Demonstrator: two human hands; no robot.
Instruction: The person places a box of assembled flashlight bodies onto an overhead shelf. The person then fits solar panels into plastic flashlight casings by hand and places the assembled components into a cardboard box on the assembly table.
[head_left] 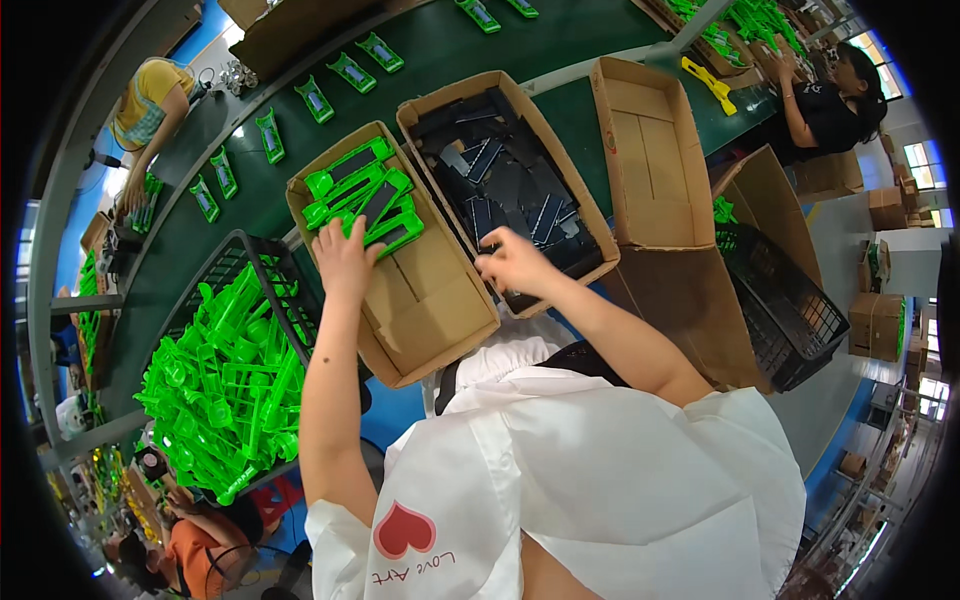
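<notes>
My left hand (343, 262) reaches into a cardboard box, its fingers spread against bright green plastic housings (360, 190) piled at the far end. Some of these housings have a dark rectangular panel set in them. My right hand (518, 264) is over the near left part of a second cardboard box, which holds loose dark rectangular panels (545, 218). Its thumb and fingers are curled together in a pinch; whatever is between them is hidden.
A black crate (262, 250) heaped with green plastic parts (220, 390) stands at left. Green housings (314, 99) line the green conveyor belt (420, 80). To the right are another cardboard box (655, 160), a yellow tool (708, 85) and a black crate (780, 300). Other people work nearby.
</notes>
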